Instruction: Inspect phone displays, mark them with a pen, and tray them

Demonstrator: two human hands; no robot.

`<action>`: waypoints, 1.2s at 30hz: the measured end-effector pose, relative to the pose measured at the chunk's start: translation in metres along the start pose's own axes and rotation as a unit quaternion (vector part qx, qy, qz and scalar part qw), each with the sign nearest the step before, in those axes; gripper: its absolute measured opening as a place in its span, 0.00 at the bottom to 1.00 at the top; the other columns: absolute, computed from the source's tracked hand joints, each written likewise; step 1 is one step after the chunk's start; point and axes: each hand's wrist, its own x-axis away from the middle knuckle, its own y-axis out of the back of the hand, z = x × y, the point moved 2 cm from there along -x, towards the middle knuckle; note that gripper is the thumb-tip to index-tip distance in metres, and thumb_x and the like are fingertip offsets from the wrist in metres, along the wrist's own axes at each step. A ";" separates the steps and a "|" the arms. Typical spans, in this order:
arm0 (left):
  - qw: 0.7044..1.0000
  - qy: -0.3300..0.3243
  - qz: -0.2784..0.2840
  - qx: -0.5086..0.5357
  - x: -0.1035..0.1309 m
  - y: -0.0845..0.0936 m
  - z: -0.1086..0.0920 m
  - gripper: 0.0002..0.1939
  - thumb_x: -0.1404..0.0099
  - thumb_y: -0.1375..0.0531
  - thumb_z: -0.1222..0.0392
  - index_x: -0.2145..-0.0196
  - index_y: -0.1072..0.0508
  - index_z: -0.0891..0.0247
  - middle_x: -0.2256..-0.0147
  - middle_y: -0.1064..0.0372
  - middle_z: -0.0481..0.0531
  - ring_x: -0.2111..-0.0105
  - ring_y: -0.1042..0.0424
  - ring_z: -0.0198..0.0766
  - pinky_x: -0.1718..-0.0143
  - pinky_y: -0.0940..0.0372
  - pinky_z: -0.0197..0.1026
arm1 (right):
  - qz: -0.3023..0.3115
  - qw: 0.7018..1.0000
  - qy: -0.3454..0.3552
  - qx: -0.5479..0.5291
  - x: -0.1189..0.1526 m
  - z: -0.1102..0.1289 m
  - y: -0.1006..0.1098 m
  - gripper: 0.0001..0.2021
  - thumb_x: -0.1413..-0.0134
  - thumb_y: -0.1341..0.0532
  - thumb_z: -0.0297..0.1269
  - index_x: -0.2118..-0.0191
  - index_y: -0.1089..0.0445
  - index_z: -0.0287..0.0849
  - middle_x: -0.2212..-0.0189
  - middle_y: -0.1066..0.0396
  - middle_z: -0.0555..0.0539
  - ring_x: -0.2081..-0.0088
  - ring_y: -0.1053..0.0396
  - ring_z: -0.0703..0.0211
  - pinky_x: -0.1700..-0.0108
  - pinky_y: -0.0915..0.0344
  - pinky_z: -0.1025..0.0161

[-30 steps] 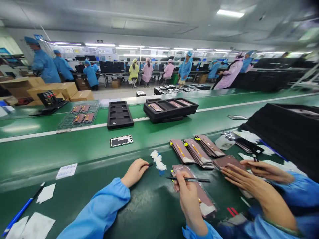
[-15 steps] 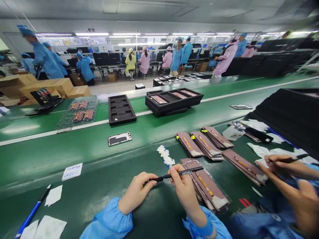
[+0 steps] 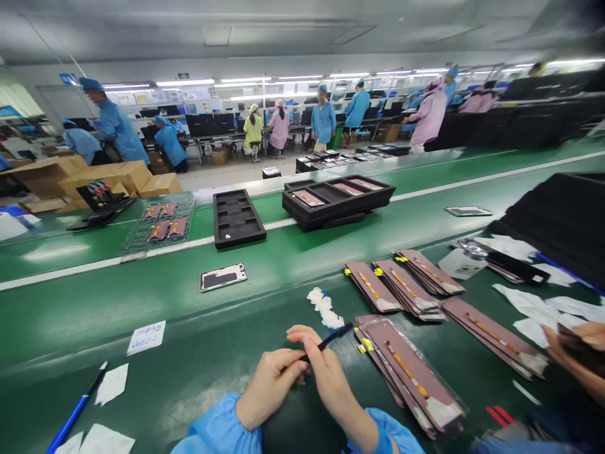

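Above the dark green tabletop point(image 3: 198, 362), the fingers of the left hand point(image 3: 270, 386) and right hand point(image 3: 328, 378) grasp a slim black pen point(image 3: 337, 337); a loose pinch could let it slip and scuff the brown rectangular panels point(image 3: 416, 359) just beside it.

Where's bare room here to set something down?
The green bench is bare between the handwritten label and the left hand; so is the belt between the phone part and the brown panel stacks. It's crowded at right: those stacks, white papers, a co-worker's hand.

Green bench point(image 3: 278, 271), stacked brown panels point(image 3: 410, 356), black trays point(image 3: 237, 217)
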 end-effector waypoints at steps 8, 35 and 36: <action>0.941 0.092 -0.125 -0.302 -0.047 0.163 0.054 0.30 0.39 0.41 0.51 0.41 0.36 0.63 0.43 0.35 0.59 0.42 0.38 0.49 0.39 0.46 0.49 | -0.116 0.922 -0.017 0.368 -0.068 -0.026 0.080 0.22 0.37 0.50 0.45 0.44 0.39 0.36 0.68 0.29 0.42 0.67 0.30 0.50 0.64 0.34 0.56; 0.873 -0.011 -0.163 -0.460 -0.005 0.073 0.076 0.30 0.41 0.39 0.43 0.44 0.33 0.59 0.46 0.31 0.56 0.48 0.34 0.52 0.49 0.38 0.53 | -0.105 0.825 -0.247 0.497 0.005 -0.035 0.232 0.20 0.56 0.37 0.58 0.70 0.32 0.44 0.74 0.28 0.48 0.72 0.31 0.53 0.72 0.45 0.63; 0.866 -0.011 -0.161 -0.473 -0.008 0.069 0.075 0.29 0.40 0.40 0.45 0.44 0.33 0.59 0.46 0.31 0.57 0.48 0.35 0.52 0.49 0.39 0.54 | -0.104 0.837 -0.240 0.481 0.003 -0.036 0.234 0.19 0.56 0.37 0.57 0.70 0.32 0.44 0.74 0.28 0.48 0.71 0.31 0.54 0.72 0.45 0.64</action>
